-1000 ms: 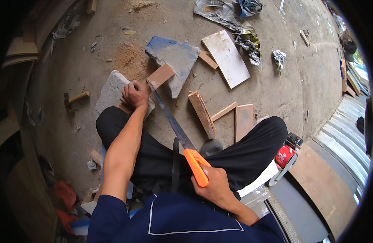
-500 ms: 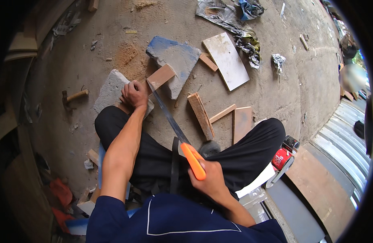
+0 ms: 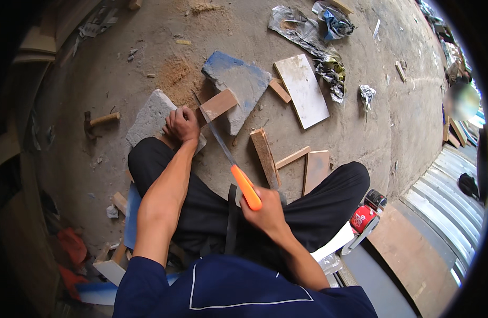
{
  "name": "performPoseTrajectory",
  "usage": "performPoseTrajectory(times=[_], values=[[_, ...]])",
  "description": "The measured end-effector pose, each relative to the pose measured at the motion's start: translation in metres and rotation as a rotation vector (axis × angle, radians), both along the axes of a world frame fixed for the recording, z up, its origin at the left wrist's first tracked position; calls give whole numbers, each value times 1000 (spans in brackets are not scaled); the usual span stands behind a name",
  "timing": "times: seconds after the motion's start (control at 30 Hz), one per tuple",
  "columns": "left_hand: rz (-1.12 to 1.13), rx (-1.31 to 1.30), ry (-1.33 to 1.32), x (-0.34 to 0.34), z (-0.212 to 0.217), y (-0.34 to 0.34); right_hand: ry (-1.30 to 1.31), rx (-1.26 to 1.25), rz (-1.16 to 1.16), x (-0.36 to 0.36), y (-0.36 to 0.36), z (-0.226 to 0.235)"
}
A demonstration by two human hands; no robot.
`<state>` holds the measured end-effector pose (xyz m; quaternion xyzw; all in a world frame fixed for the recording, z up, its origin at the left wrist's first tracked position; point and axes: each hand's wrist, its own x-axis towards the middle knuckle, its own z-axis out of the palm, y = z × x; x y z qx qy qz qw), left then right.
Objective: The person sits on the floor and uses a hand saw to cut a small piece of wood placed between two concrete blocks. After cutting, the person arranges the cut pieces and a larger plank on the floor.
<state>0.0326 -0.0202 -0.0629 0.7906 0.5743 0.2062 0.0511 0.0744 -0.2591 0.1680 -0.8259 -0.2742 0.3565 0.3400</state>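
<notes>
1. Progress: sawing looks partway. Done: saw (image 3: 226,151) lies across wood (image 3: 219,104), apparently in a cut. Left: wood doesn't look severed; cut depth, can't tell.
2. Slab (image 3: 241,78): grey, blue-stained, beyond and right of left hand (image 3: 181,125)'s fingers; wood's far end rests on it.
3. Saw: orange handle (image 3: 246,188), right hand (image 3: 263,208)'s fingers clamped on it; tip pokes past wood, ahead of left fingers.
4. Wood: flat, brown, paler by the cut; left fingers clamped on it, far part right of them.
5. Sawdust (image 3: 176,72): loose, beyond left fingers.
</notes>
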Motion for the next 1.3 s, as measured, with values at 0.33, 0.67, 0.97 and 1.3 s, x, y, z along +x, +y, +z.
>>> performPoseTrajectory(times=[0.33, 0.67, 0.97, 1.3], values=[[38, 2, -59, 0, 6, 1, 55, -55, 59, -8, -31, 58], [15, -39, -141, -7, 6, -4, 24, -99, 81, -1, 35, 10], [26, -59, -181, -6, 18, -9, 70, -122, 65, -23, 11, 13], [54, -9, -174, -6, 11, -5, 31, -195, 38, -21, 4, 60]])
